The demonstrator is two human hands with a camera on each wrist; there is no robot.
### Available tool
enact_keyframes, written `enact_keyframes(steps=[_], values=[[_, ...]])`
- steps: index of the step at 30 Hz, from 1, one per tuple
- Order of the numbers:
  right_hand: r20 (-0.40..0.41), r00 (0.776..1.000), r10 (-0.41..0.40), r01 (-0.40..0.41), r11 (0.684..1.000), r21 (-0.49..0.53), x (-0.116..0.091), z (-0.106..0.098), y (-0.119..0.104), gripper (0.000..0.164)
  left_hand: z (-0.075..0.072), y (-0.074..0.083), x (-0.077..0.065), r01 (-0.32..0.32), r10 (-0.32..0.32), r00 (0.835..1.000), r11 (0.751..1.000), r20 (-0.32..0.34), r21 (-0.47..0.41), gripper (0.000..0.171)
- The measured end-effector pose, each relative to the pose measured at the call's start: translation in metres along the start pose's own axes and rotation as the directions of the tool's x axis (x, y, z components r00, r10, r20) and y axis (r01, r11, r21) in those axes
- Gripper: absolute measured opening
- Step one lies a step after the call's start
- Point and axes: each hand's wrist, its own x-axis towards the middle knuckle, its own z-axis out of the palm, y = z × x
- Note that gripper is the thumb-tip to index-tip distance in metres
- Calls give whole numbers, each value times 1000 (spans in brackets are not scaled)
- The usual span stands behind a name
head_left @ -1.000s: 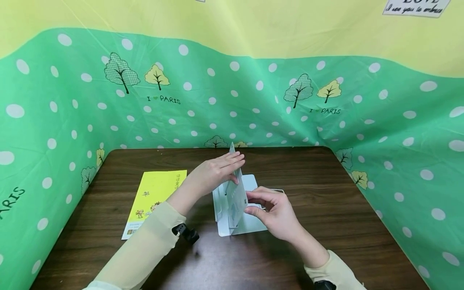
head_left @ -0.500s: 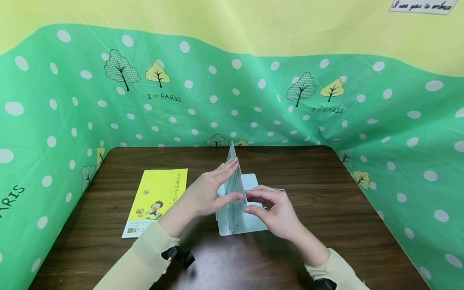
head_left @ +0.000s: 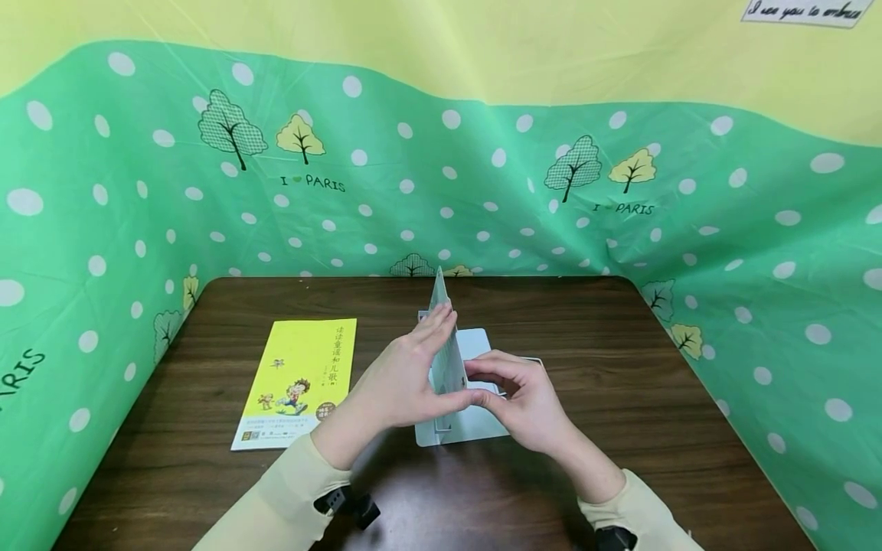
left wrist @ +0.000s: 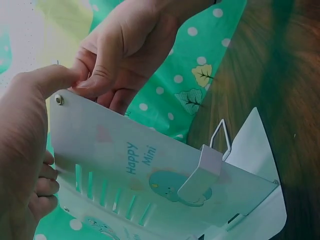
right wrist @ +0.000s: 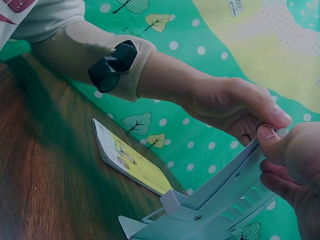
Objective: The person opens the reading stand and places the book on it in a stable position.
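A pale blue metal book stand stands unfolded on the table, with its base plate (head_left: 475,428) flat and its slotted panel (left wrist: 110,135) upright, printed "Happy Mini" with a cartoon. In the head view my right hand (head_left: 520,398) pinches the panel's near edge from the right, thumb at the corner and fingers behind. My left hand (head_left: 406,375) lies along the panel's left side, fingers mostly straight against it. Its thumb reaches across the corner and meets the right thumb. A white page clip (left wrist: 202,172) and a bent wire (left wrist: 220,140) stick out low on the stand.
A yellow children's book (head_left: 296,383) lies on the dark wooden table (head_left: 579,321) left of the stand. Polka-dotted green and yellow cloth (head_left: 441,168) hangs behind and at both sides. A black wrist camera (right wrist: 115,65) sits on the left sleeve.
My left hand has slid down from the panel's upper part, and its thumb has swung out to the near corner beside the right thumb. The right hand keeps its place.
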Motion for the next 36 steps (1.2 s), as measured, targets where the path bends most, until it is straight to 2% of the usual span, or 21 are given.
enact_keyframes(steps=[7, 15, 24, 36], values=[[31, 999, -9, 9, 1000, 12, -1, 0, 5, 35, 3, -3, 0, 24, -24, 1000, 999, -11, -38, 109], [22, 1000, -7, 7, 1000, -12, -2, -2, 9, 35, 3, -8, 0, 1, -3, 999, 998, -34, -70, 104], [-19, 998, 54, -54, 998, -18, -8, -10, 14, 37, 0, -19, 0, -20, 15, 999, 992, -45, -122, 99], [-61, 992, 106, -110, 991, -76, -17, -28, 25, 39, -6, -33, -1, -32, 30, 999, 979, -15, -200, 95]])
